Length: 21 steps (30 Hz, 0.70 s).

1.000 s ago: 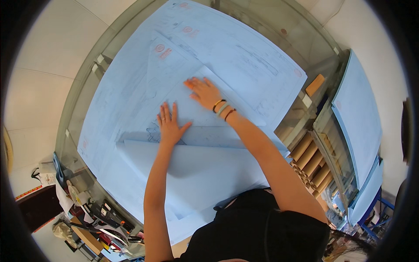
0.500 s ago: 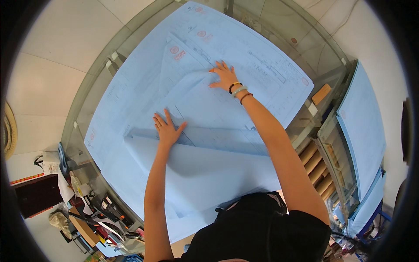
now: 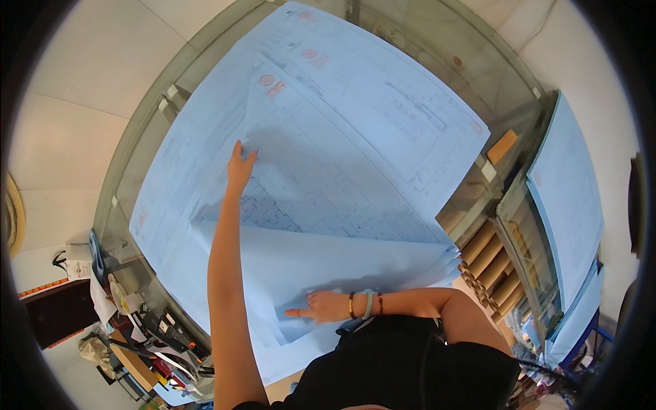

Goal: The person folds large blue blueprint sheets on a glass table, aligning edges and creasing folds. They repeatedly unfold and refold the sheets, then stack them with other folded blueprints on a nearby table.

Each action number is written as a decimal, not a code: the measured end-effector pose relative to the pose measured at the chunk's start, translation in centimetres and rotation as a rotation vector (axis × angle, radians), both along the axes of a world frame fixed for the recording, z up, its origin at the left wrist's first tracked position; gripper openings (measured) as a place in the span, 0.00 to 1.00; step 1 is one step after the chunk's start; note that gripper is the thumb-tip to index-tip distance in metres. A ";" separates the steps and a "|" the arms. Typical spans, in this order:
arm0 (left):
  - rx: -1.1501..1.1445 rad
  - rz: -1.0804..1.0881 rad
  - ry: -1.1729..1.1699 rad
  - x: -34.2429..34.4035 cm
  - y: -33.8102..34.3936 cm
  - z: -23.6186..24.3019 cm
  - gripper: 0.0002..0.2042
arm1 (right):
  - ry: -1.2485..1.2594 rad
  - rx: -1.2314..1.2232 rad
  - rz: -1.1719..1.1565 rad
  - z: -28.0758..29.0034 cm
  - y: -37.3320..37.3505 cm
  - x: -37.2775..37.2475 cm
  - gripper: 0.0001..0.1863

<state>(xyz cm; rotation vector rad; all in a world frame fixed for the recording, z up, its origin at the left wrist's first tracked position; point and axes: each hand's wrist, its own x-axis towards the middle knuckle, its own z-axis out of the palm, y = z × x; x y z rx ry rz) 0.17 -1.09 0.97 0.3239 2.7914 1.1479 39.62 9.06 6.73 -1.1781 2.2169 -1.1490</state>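
A glass-topped table (image 3: 502, 89) carries a broad stack of blue printed sheets (image 3: 342, 171), partly folded over.

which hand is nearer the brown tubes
Right. The right hand is left of the brown tubes, near the black shirt; the left hand is farther left and higher in the picture, over the blue sheets.

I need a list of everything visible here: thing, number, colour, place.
drawing sheets: several, light blue, on table
glass table: one, greenish, under sheets
block: one, orange-brown, table's right edge
rolls: several, brown, right
side sheets: several, blue, far right
mixed clutter: many, various colours, lower left
dark panel: one, brown, lower left
floor: one, pale, around table
bracelets: three, mixed colours, right wrist
shirt: one, black, bottom centre
left hand: one, bare, left of centre
right hand: one, bare, lower centre
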 end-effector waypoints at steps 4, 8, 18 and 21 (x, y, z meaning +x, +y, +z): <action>0.207 0.141 0.004 1.3 2.7 2.9 0.24 | -0.220 -0.003 0.101 0.4 0.4 0.6 0.45; -0.053 -0.395 0.242 4.1 3.0 5.2 0.13 | -0.101 -0.330 -0.221 4.1 3.7 -2.9 0.37; -0.269 -0.967 0.478 12.9 3.3 3.1 0.08 | 0.196 0.491 -1.127 -4.1 14.2 -13.7 0.34; -0.304 -1.003 0.370 13.5 3.4 5.1 0.11 | 0.337 0.482 -1.114 -5.8 14.7 -13.4 0.35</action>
